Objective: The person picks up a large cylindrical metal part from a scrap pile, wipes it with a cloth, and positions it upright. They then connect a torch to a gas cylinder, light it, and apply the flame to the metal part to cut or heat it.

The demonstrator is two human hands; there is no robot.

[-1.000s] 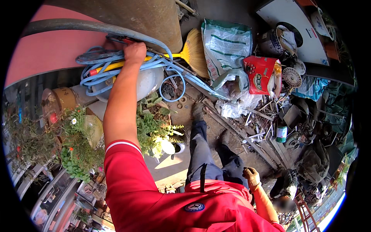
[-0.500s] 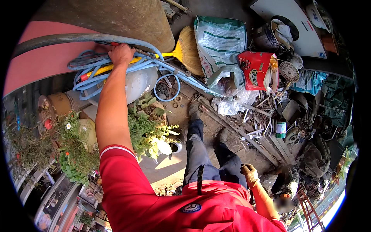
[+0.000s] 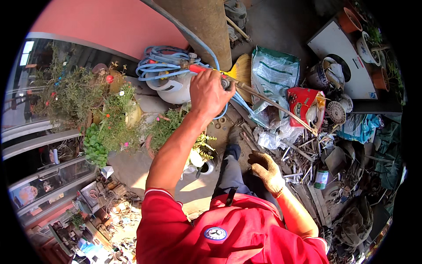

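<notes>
Centrally, just above the middle of the frame, a long-stemmed metal torch [image 3: 268, 102] with a red handle is gripped by the bare left hand [image 3: 210, 93], whose fingers are wrapped closely around it near a round knob. From that fist the thin tubes of the torch are slanted down to the right, and their bent tip is seen near the lower edge of a red bag [image 3: 301, 104]. By the gloved right hand [image 3: 266, 174], right of centre and lower down, nothing is seen to be held; its fingers are loosely bent and a gap is left between them and the thumb.

At upper centre-left, a coil of blue hose [image 3: 154, 70] is piled on a rounded white tank [image 3: 176, 91]; whether the hose is joined to the torch cannot be told. Beyond the torch, a yellow broom [image 3: 244, 68] is partly hidden, and beside it a green-and-white sack [image 3: 276, 66] is placed. Above the fist, a thick brown column [image 3: 204, 26] is seen at top centre. Flowering plants [image 3: 115, 119] are massed at left, and mixed scrap is strewn at right around a small green-and-white can [image 3: 321, 179].
</notes>
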